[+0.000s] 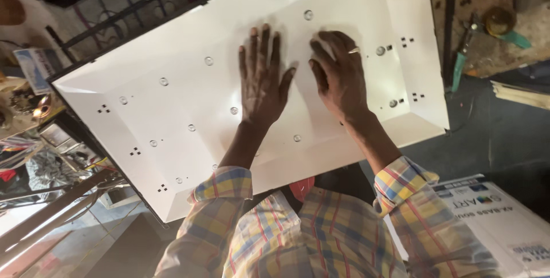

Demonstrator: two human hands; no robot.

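Two hands press on a white reflector sheet (172,112) that lines a flat-screen backlight panel tilted across the workbench.

The left hand (262,77) lies flat and wide open, fingers spread, gripping nothing; the right hand (339,75) is half curled, its fingertips bearing down on the sheet near a small round LED lens (308,14), a ring on one finger. The step looks like smoothing or seating the sheet over the lenses; the next move would call for even, light pressure. Beyond the panel's right edge lie green-handled pliers (460,63); a printed cardboard box (504,226) sits by the right checked sleeve (412,192).
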